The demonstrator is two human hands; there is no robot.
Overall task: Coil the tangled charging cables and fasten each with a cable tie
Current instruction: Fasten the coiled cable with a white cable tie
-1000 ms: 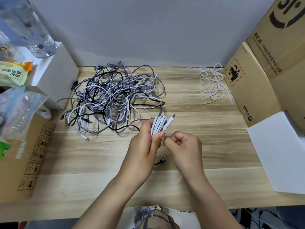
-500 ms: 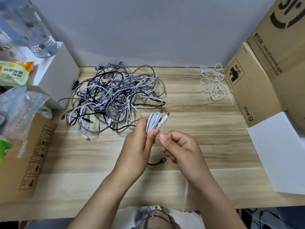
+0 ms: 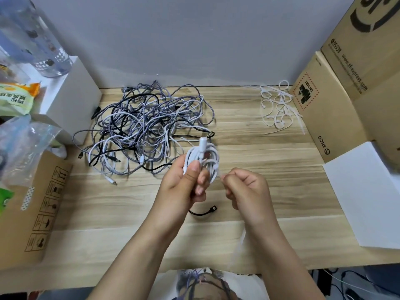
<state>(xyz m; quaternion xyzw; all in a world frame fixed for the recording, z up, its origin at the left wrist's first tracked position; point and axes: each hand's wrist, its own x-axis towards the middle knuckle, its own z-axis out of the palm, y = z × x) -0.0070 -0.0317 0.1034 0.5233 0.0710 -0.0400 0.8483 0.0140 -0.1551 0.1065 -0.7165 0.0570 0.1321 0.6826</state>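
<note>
Near the desk's (image 3: 249, 148) centre, the left hand (image 3: 184, 187) has its grip curled round a white coil (image 3: 203, 159), thumb pressing the loops together, one plug sticking up at twelve o'clock of the bundle. The right hand (image 3: 244, 189), just beside it at three o'clock, is fisted and seems to pinch a thin white tie (image 3: 239, 239) whose blurred tail runs toward six o'clock. So the first cable looks coiled and is at the fastening step. Much remains: the tangle (image 3: 147, 131) at ten o'clock is unsorted, spare ties (image 3: 279, 107) wait at two o'clock, and a short black lead (image 3: 204, 212) lies below the hands.
</note>
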